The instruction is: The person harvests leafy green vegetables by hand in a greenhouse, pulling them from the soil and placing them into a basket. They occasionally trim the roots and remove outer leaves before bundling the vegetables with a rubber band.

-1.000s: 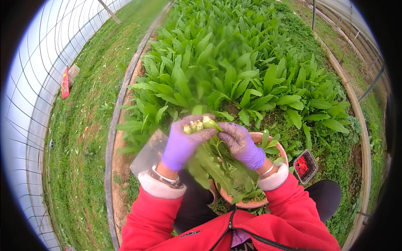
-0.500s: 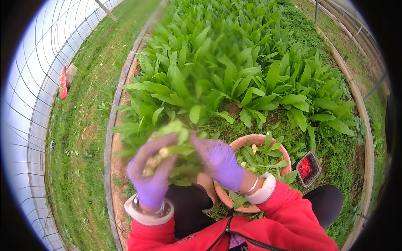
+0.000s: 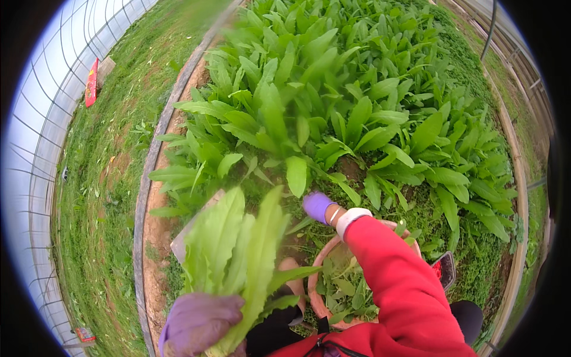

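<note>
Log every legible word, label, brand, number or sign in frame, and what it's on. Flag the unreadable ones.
None legible.
Red panel, upper left: yellowish marks, too small and blurred to read.
Small red item, lower left: too small to tell whether it bears text.

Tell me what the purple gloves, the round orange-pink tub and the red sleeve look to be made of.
Purple gloves: thin rubber, perhaps nitrile, matte and close-fitting. Round orange-pink tub: probably dull plastic, given the even colour of its rim, though clay is possible. Red sleeve: likely fleece, soft and without shine, with a fuzzy pale cuff.
</note>
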`<state>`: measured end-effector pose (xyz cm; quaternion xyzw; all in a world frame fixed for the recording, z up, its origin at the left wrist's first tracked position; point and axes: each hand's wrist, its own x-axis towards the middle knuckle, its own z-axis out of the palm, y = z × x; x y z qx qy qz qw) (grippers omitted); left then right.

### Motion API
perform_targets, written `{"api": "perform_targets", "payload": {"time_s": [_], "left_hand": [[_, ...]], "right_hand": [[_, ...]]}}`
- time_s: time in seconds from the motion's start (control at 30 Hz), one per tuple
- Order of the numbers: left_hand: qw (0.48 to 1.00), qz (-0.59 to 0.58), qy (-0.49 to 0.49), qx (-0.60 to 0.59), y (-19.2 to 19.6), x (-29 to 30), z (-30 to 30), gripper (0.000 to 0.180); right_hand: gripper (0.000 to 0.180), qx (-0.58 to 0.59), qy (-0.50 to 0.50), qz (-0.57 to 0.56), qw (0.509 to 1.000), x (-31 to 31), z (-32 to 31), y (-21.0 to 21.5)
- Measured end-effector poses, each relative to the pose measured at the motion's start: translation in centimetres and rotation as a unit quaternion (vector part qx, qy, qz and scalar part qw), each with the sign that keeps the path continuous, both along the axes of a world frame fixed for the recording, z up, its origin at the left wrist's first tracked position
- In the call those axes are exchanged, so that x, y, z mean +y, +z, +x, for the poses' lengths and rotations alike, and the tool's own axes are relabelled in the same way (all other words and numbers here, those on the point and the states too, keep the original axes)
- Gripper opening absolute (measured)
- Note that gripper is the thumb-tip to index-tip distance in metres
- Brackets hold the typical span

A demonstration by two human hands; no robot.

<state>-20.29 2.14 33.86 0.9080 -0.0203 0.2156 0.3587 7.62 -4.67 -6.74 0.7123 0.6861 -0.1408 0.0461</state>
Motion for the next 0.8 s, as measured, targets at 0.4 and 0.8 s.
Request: {"api": "perform_targets", "payload": {"time_s": [0.4, 0.8], "left_hand": [[0.989, -0.124, 0.027, 0.073, 0.0, 0.8, 2.0, 0.015], [0.989, -0.105, 0.062, 0.081, 0.5, 0.3, 1.9, 0.016]], "right_hand": [[0.034, 0.056, -0.324, -0.098, 0.939, 1.6, 5.2, -2.3], [0.037, 0.027, -0.388, -0.185, 0.903, 7.1, 8.1, -3.0]]}}
